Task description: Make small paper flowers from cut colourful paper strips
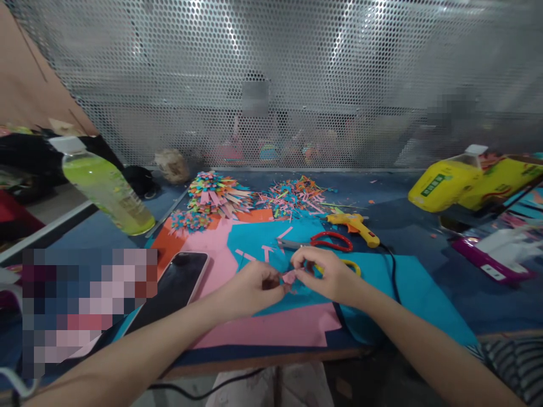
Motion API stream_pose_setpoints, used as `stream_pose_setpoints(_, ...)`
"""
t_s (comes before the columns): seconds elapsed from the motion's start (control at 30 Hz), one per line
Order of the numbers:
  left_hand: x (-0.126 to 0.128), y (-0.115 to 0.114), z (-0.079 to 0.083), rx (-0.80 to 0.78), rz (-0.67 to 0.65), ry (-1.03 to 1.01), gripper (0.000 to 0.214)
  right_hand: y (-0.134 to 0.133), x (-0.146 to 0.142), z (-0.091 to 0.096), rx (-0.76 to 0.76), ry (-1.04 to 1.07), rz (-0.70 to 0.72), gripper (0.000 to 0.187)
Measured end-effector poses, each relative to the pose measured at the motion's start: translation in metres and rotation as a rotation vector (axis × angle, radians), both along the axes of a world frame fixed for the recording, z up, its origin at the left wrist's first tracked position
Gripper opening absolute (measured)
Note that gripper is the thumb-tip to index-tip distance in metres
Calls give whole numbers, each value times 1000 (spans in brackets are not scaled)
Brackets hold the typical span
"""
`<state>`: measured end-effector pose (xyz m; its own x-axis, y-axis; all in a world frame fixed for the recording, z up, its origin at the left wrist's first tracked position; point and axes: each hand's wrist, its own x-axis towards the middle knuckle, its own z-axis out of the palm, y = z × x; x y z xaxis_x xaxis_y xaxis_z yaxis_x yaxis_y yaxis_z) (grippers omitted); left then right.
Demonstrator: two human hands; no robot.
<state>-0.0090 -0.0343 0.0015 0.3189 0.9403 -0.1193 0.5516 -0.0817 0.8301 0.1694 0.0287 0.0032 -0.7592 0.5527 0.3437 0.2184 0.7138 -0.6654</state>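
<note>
Between my two hands is a small piece of pink paper (289, 277). My left hand (258, 287) pinches it from the left, and the fingertips of my right hand (324, 274) close on its other side. Beneath them lies a blue paper sheet (271, 232) with a few cut pink strips (246, 255) on it. Just beyond my right hand rest red-handled scissors (335, 240), blades pointing left. A yellow handle (353, 268) shows partly behind that hand. Pink paper (271, 330) spreads under the blue sheet.
A yellow glue gun (356, 226) with a black cord lies behind the scissors. Farther back are a cone of curled paper strips (216, 195) and a heap of colourful strips (297, 195). A phone (178, 282), a green bottle (108, 186), a yellow bottle (441, 183) and a tissue pack (494, 260) stand around.
</note>
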Motion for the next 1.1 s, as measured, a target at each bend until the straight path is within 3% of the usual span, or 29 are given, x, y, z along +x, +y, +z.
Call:
stream_pose_setpoints(0.5,4,-4,8,-11,-16,0,41,-1,2,1,35,15,-28,8)
stream_pose_setpoints(1.1,2,-1,5,14,-43,-67,34,-2,2,1,22,5,-30,12)
